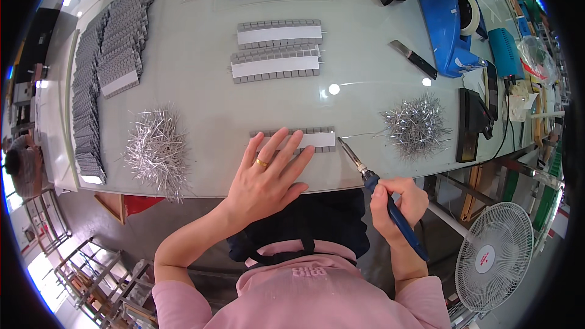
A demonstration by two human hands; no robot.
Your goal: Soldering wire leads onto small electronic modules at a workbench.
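Silvery metal pins lie in a loose spiky heap [157,149] on the pale glass-topped table [195,73], well to the left of the left hand [268,173]. That hand is spread wide and flat, fingers fanned, a gold ring on one finger, pressing down on a long grey strip of small metal blocks with a white band along it [311,139]; the strip pokes out beyond the fingertips to the right. Farther from the hand, up the table, lie two more grey strips with white bands [277,49].

Just right of the pressed strip, the right hand [396,204] is wrapped around the blue handle of a soldering iron [381,192]. Its metal tip points up and left, near the strip's right end; whether it touches is hard to tell. Beyond this hand, up and to the right, sits a second heap of silvery pins [417,125].
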